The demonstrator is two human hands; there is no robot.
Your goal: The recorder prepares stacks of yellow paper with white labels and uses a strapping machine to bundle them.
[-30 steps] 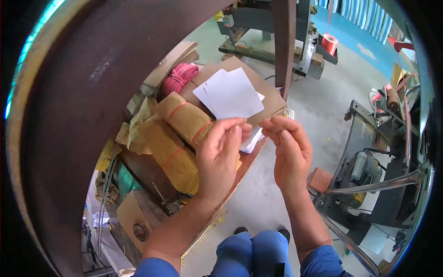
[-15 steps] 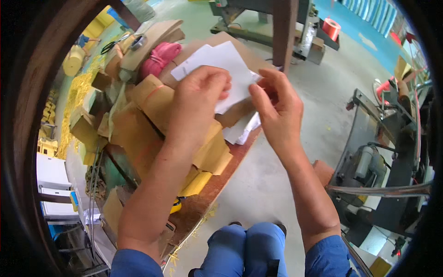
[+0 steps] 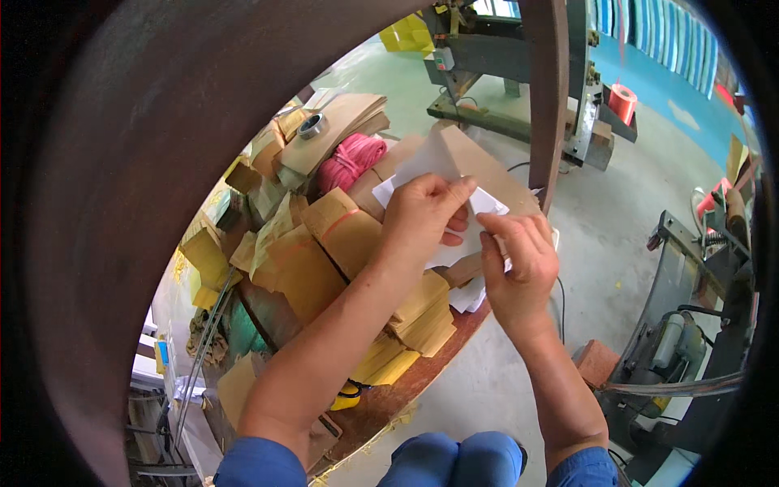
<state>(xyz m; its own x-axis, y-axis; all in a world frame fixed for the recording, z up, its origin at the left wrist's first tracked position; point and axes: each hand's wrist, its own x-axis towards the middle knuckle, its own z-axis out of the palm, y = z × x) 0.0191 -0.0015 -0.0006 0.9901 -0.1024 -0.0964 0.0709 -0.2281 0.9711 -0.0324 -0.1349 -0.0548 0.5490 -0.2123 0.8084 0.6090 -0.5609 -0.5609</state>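
White paper sheets (image 3: 415, 164) lie on brown card on the cluttered bench, one of them lifted and bent. My left hand (image 3: 426, 213) pinches the lifted sheet near its edge between thumb and forefinger, the other fingers curled below. Close beside it, my right hand (image 3: 523, 264) is closed, its fingertips pressed together at the right edge of the white paper. Whatever those fingertips grip is too small to make out. Below both hands, a stack of brown paper pieces (image 3: 426, 312) sits near the bench edge.
Pink twine (image 3: 350, 162) and a tape roll (image 3: 312, 126) lie left of the paper. A yellow-black tool (image 3: 347, 396) rests near the bench's front edge. A dark post (image 3: 545, 97) rises behind the hands. Machinery (image 3: 677, 341) stands at right, beside a reddish block (image 3: 596, 363).
The view has shifted, so the bench appears farther right. My hands have come closer together; the left now pinches the paper, which has bent upward, and the right's fingers have closed.
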